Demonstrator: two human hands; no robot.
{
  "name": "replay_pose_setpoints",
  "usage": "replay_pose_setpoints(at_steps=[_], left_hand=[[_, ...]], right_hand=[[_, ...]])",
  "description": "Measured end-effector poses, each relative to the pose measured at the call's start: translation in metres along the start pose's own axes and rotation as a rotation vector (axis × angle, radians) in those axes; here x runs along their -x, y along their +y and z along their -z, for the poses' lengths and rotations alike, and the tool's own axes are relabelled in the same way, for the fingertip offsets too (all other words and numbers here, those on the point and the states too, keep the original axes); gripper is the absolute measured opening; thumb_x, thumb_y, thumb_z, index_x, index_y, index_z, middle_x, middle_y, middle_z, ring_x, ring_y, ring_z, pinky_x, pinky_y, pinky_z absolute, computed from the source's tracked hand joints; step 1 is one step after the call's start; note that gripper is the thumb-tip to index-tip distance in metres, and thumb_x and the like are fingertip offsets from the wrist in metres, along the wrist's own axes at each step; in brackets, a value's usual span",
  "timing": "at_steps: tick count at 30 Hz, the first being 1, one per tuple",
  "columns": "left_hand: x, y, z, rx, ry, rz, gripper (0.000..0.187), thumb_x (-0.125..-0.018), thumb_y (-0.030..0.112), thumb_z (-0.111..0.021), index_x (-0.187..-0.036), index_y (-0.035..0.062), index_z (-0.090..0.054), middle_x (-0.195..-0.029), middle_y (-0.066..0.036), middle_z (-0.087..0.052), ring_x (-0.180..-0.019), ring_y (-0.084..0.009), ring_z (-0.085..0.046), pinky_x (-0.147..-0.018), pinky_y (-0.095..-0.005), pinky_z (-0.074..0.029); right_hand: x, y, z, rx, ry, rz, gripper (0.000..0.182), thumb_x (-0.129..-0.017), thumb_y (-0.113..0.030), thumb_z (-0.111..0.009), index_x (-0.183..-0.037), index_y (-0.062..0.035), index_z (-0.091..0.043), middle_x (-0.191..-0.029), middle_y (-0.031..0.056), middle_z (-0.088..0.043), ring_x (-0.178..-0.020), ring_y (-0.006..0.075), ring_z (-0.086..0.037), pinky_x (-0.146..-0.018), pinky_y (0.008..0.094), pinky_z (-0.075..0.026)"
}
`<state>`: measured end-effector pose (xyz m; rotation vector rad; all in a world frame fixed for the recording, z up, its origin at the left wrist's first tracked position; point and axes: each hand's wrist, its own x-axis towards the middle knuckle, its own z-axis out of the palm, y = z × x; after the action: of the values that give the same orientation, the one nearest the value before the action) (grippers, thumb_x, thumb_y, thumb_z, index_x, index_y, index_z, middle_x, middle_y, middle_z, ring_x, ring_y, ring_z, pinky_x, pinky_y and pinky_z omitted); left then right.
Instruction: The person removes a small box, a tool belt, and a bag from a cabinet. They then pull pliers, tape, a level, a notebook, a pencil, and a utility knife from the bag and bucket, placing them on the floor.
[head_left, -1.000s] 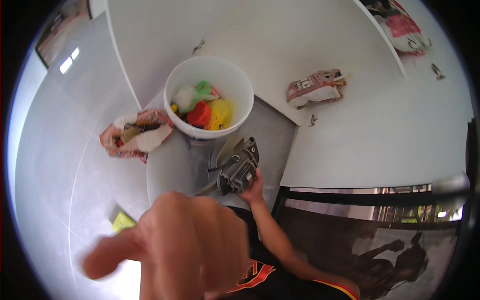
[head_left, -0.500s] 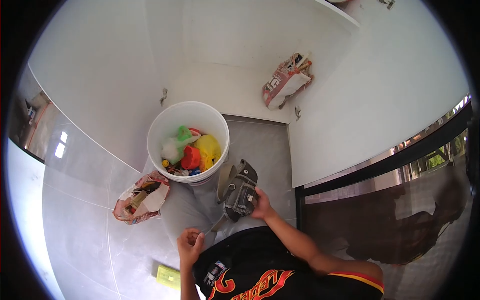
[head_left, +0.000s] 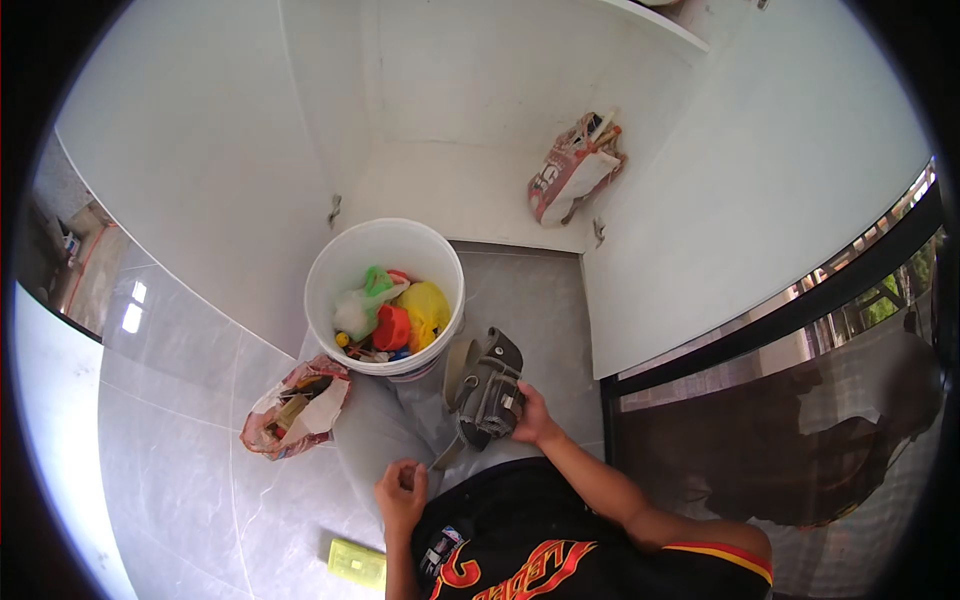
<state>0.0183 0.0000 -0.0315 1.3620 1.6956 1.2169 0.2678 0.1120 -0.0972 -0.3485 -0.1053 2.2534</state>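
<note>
Over glossy tiles (head_left: 180, 420) (open white cabinet (head_left: 430, 185) ahead), the right hand (head_left: 534, 414) clasps a pouch (head_left: 489, 395), left hand (head_left: 402, 497) curled.

The glossy grey floor (head_left: 178, 440) carries a white bucket (head_left: 385, 240) and a yellow box (head_left: 357, 563).

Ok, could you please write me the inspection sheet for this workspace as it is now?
Surface: grey tiled floor, glossy, joint lines visible.
Job's things: grey-black pouch with strap, held above the floor.
Clutter: white bucket with coloured bags inside; open printed bag beside it; yellow-green box on floor.
Hands: right hand holds the pouch; left hand near the strap, grip unclear.
Cables: thin orange line far left, too unclear to identify.
Surroundings: open white cabinet, filled bag inside.
</note>
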Motion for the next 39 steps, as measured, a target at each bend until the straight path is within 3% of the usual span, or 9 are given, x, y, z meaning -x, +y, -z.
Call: replay_pose_setpoints(at_steps=[39], left_hand=[[-0.002,0.007,-0.001,-0.110,-0.019,0.031,0.009,-0.077,0.009,-0.065,-0.079,0.0020,-0.060,-0.059,-0.005,-0.059,-0.049,-0.0103,-0.054,-0.048,-0.0235,-0.042]], right_hand=[[-0.002,-0.001,-0.001,-0.036,0.008,0.001,0.046,-0.085,-0.039,-0.050,-0.120,-0.0095,-0.052,-0.118,0.0117,-0.057,-0.109,0.0301,-0.054,-0.097,0.0492,-0.039]])
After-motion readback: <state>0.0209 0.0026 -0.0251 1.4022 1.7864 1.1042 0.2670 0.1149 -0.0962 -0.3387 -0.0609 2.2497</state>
